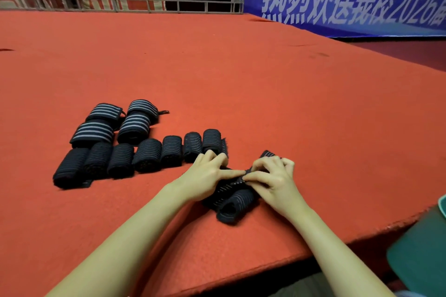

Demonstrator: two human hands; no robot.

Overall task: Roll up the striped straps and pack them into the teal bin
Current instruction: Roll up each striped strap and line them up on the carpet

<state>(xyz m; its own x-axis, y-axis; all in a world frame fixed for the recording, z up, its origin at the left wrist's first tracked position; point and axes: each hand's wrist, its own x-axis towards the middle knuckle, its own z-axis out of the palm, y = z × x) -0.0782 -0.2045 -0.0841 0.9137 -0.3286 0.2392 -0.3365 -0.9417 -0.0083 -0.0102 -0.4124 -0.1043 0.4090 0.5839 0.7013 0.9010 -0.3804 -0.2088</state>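
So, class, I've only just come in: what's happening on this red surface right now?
A person is working at a red felt-covered table. Both the left hand and the right hand pinch a dark striped strap, apparently rolling it. One rolled strap lies just in front of the hands. To the left sit a row of seven thin-striped rolls and, behind them, four wide-striped rolls. The teal bin shows only partly at the lower right, off the table; nothing can be seen packed in it.

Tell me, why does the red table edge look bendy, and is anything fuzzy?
Head view: the wide lens curves the red table edge and the blue banner; the teal bin at the corner is blurry; the strap under the left hand and right hand is sharp; lighting even, shadows soft.
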